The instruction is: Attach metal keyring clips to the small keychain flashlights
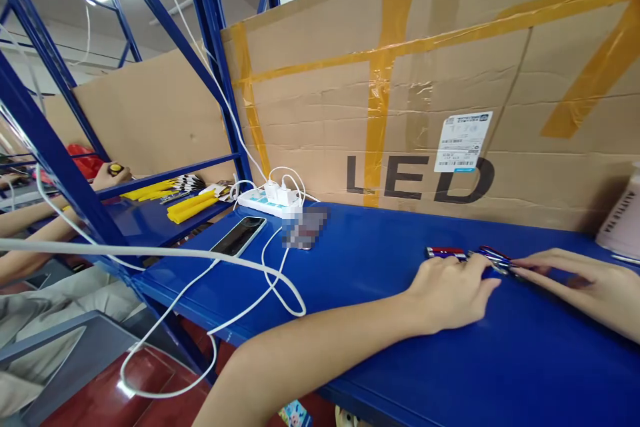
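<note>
My left hand (453, 290) rests on the blue tabletop, back up, its fingers curled down over a small item with red, blue and silver parts (447, 252). The fingers hide much of that item, so its kind does not show. Just to the right, my right hand (585, 280) has thumb and fingers pinched at the end of another slim blue, red and silver item (494, 256). This second item lies close to the left fingertips; whether they touch it I cannot tell.
On the left of the blue shelf (380, 360) lie a phone (240, 237), a second, blurred phone (309, 228), a power strip (265, 202) and looping white cables. A cardboard panel (320, 127) stands behind; a cup (623, 220) sits far right. Another person's hand (111, 176) is at left, near yellow-handled items (193, 207).
</note>
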A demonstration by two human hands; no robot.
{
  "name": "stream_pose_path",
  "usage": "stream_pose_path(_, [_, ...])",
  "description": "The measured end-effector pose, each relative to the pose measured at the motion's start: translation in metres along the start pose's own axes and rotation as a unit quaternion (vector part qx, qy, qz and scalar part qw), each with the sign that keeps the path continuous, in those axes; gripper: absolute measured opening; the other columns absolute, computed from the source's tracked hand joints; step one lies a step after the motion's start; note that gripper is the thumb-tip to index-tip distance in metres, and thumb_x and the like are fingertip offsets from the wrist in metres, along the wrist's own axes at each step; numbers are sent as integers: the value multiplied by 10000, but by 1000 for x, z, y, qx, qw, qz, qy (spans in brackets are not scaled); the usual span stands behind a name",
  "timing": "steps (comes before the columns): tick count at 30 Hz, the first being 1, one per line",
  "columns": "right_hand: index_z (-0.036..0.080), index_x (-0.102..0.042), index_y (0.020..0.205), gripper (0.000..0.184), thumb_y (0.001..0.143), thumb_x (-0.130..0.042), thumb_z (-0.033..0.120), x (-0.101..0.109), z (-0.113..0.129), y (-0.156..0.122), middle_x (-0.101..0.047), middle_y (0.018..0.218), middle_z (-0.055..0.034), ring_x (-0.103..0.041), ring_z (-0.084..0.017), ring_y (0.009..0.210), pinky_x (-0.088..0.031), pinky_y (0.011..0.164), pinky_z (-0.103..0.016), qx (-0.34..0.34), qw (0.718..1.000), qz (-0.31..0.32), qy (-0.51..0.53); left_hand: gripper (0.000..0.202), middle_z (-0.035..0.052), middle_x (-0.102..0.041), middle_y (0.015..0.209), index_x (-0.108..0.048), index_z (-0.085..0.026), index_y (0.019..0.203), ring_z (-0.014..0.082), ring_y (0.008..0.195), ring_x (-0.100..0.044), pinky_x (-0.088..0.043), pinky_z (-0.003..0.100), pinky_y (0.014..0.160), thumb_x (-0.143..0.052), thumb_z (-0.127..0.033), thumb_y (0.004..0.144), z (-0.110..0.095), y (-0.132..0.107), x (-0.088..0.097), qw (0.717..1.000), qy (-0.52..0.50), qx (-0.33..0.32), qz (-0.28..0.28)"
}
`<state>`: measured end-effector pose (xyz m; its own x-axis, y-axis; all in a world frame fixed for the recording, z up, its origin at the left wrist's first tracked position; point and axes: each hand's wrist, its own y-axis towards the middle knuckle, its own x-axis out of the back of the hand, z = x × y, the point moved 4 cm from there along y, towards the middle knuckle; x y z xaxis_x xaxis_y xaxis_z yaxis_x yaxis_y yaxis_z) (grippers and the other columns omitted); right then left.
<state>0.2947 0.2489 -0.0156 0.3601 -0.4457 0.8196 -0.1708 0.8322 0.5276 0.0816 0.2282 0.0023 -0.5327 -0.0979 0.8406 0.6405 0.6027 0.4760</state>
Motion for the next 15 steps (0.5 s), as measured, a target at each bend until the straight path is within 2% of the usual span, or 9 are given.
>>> stream_pose_path(3, [296, -658, 833, 522, 696, -385, 720, 9, 13, -1, -586, 927, 56, -580, -86, 713, -460, 455, -106, 17, 997, -62, -37, 361, 83, -635, 866, -439, -122, 1096, 204, 836, -601, -493, 362, 779, -260, -335, 865, 4, 0, 2, 999, -32, 30, -6])
stream_pose_path(5, [266, -658, 808, 488, 706, -422, 681, 12, 30, 0, -593, 881, 39, -572, -84, 673, -441, 430, -104, 39, 995, -84, -22, 324, 64, -613, 925, -457, -152, 1066, 186, 875, -581, -473, 357, 827, -276, -328, 863, 8, 0, 6, 996, -63, 55, -33])
stream_pose_path(9, [163, -650, 774, 397, 730, -517, 535, 4, 79, 9, -591, 837, -42, -527, -71, 587, -443, 476, -108, 98, 990, -53, 83, 264, 32, -524, 1072, -484, -213, 1019, 165, 973, -525, -430, 356, 897, -327, -345, 853, 19, -3, 19, 979, -124, 113, -115])
stream_pose_path(10, [143, -641, 780, 390, 741, -518, 512, -2, 91, 12, -587, 862, -62, -525, -76, 601, -450, 504, -116, 92, 991, -34, 93, 261, 29, -513, 1078, -488, -221, 1017, 162, 982, -517, -423, 355, 907, -333, -352, 852, 21, -3, 22, 974, -140, 124, -127])
stream_pose_path(12, [115, -615, 720, 418, 737, -512, 519, -11, 112, 21, -577, 784, -78, -510, -86, 586, -441, 507, -135, 80, 989, -22, 119, 260, 26, -501, 1080, -498, -230, 1008, 157, 988, -508, -410, 352, 920, -333, -359, 853, 25, -4, 25, 965, -167, 144, -140])
stream_pose_path(15, [94, -579, 662, 458, 741, -479, 533, -22, 129, 33, -571, 774, -87, -499, -101, 601, -422, 502, -154, 45, 984, -11, 172, 271, 25, -498, 1081, -512, -239, 994, 151, 969, -510, -410, 345, 910, -321, -374, 857, 29, -5, 28, 952, -193, 181, -153])
